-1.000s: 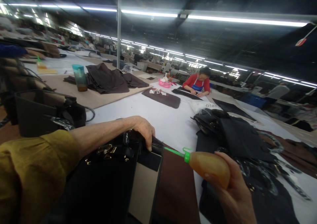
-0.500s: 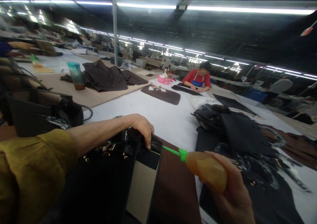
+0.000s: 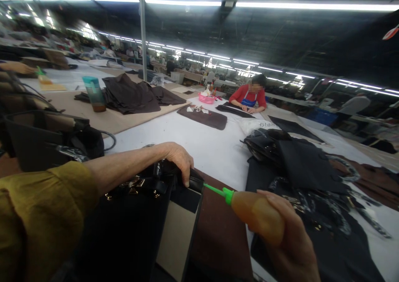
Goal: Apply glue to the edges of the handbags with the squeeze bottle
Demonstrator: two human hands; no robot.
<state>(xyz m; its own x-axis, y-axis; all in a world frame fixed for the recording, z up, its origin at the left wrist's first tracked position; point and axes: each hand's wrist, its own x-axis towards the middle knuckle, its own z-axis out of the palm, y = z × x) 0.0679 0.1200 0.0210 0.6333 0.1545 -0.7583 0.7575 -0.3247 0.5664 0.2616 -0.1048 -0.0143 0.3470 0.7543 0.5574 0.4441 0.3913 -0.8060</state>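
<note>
A black bag (image 3: 124, 232) with gold-coloured metal fittings stands in front of me, its side showing a beige panel (image 3: 176, 232). My left hand (image 3: 181, 161) grips the bag's upper edge, fingers pressed on the black flap near the corner. In my right hand (image 3: 289, 232) is a squeeze bottle (image 3: 258, 215) of amber liquid, tilted on its side. Its green nozzle points left, and the tip is at the edge of the bag's corner, close to my left fingertips. Under the bag lies a brown sheet (image 3: 222, 228).
Black bag pieces (image 3: 311, 161) with wrapped handles are piled on the right. Another dark bag (image 3: 34, 136) stands at left, near a teal-lidded bottle (image 3: 93, 93) and dark fabric (image 3: 131, 93). Across the white table (image 3: 199, 145), a person in red (image 3: 252, 95) leans over black material.
The bottle in my right hand has shifted very slightly left, its tip still by the bag's edge. At far left, another person's hand has moved left. My left hand holds its place.
</note>
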